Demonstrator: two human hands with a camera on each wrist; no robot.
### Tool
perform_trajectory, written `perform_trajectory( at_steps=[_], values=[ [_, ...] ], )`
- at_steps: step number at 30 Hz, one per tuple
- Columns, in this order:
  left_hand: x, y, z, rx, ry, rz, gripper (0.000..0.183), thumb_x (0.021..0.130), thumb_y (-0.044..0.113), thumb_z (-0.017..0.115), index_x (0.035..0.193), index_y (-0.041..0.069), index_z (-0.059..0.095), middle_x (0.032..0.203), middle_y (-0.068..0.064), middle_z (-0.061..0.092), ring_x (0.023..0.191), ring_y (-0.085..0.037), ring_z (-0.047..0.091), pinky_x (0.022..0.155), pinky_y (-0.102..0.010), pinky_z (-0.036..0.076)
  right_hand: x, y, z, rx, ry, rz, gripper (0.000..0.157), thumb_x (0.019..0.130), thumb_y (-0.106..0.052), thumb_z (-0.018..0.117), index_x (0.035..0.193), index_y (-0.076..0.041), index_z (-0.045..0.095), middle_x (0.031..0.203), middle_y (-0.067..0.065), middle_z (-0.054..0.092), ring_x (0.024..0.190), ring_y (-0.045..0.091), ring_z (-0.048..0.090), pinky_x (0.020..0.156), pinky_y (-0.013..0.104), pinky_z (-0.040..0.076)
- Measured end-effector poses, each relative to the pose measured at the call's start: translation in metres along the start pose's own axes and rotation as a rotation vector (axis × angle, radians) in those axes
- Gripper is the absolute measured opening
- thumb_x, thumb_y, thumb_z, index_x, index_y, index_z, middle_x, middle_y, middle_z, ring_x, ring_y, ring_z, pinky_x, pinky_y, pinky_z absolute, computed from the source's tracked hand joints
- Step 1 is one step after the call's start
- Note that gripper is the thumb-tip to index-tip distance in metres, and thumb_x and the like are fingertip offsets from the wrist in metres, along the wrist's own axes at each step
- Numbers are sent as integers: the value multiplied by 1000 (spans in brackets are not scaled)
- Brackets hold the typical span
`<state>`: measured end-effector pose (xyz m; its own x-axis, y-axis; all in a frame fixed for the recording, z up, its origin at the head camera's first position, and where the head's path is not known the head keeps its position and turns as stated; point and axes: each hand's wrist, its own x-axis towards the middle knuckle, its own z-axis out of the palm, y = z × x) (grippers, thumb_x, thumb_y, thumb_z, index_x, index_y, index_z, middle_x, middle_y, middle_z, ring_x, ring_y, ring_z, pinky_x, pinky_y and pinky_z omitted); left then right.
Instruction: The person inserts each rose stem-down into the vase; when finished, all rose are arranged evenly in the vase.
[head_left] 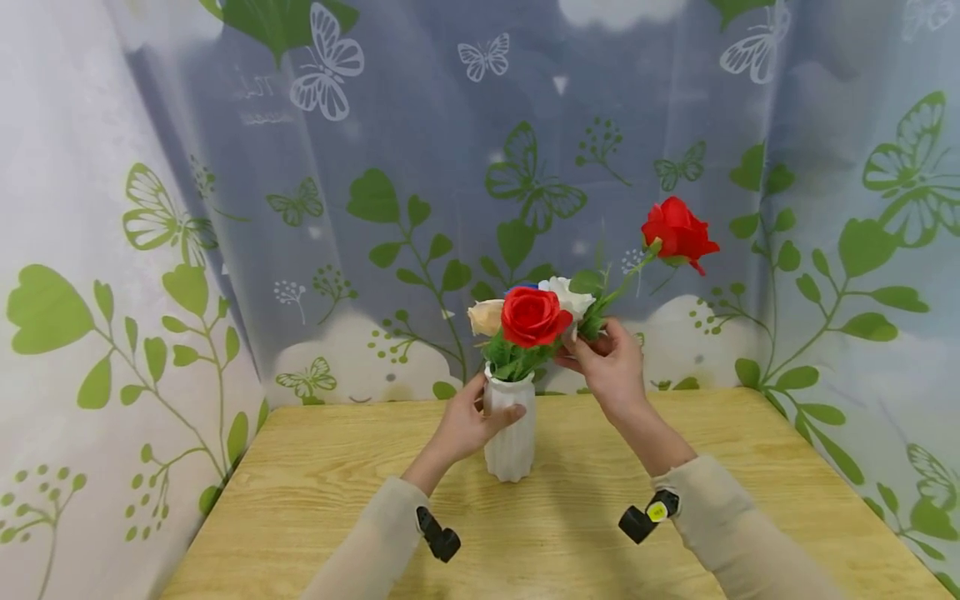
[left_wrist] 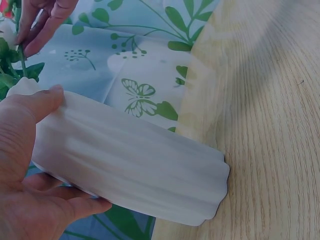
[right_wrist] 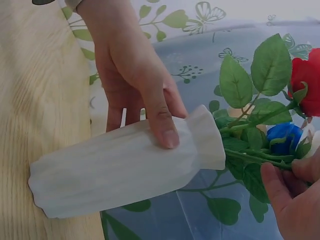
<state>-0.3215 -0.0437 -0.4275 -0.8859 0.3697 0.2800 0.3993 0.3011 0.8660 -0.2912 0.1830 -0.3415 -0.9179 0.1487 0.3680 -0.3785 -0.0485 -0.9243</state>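
A white ribbed vase (head_left: pixel 512 433) stands upright on the table, holding artificial roses. My left hand (head_left: pixel 467 425) grips its upper part, thumb in front, fingers on the far side, also seen in the left wrist view. Just right of the vase mouth, my right hand (head_left: pixel 617 371) pinches a green flower stem (right_wrist: pixel 250 157); which bloom it bears, I cannot tell. A red rose (head_left: pixel 532 317) faces forward above the vase, between a cream rose (head_left: pixel 486 317) and a white rose (head_left: pixel 567 296). A blue rose (right_wrist: pixel 284 137) is mostly hidden. Another red rose (head_left: pixel 678 232) leans out high right.
The light wooden table (head_left: pixel 337 492) reaches back to a curtain (head_left: pixel 420 108) printed with leaves and butterflies, which also encloses both sides. Green leaves (right_wrist: pixel 270 65) spread around the stems. Each wrist wears a small black camera, such as the left one (head_left: pixel 437 535).
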Motion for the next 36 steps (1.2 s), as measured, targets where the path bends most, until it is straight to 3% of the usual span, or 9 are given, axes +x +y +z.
perform_trajectory(
  at_steps=[5,9,12,19,26,31,36],
  values=[
    [-1,1,1,-7,4,-7,73,95,41,78,158,20,47,153,-8,59,138,-36,59,109,-57,54,-1,5,9,-82,-1,10,31,100,-1,70,128,5,58,103,12,77,78,12,78,80,29,66],
    [-1,0,2,-14,4,1,72,95,40,79,158,22,48,151,-8,60,137,-35,59,108,-58,54,-2,12,15,-152,-3,15,23,99,-4,73,118,4,61,102,24,77,75,7,76,78,26,65],
    [-1,-1,3,-12,8,0,71,96,40,79,157,23,48,151,-8,60,137,-36,59,108,-59,54,-2,16,17,-196,0,11,24,98,-3,73,119,3,63,106,29,76,76,2,73,79,27,65],
    [1,-1,2,-5,20,-1,70,96,38,79,156,21,49,151,-8,60,138,-35,59,110,-59,52,-2,17,20,-339,20,-51,28,94,-5,77,120,-1,69,98,25,77,77,1,68,69,19,57],
    [1,-1,0,5,31,10,65,95,37,79,151,18,53,147,-9,62,136,-35,60,111,-59,52,-5,22,27,-413,27,-124,22,93,-7,77,114,-3,71,103,21,78,88,18,71,71,23,53],
    [-1,-3,0,9,23,47,59,96,31,80,148,18,56,143,-9,64,133,-34,62,109,-58,54,-15,33,32,-444,-15,-114,22,94,-7,75,115,-1,72,104,18,77,93,23,70,77,25,56],
    [1,-3,1,1,22,86,59,96,27,80,149,20,55,142,-8,65,132,-33,62,108,-58,54,-17,36,34,-444,-4,-93,24,95,-11,75,117,-1,74,108,19,77,101,31,73,78,27,57]
  ],
)
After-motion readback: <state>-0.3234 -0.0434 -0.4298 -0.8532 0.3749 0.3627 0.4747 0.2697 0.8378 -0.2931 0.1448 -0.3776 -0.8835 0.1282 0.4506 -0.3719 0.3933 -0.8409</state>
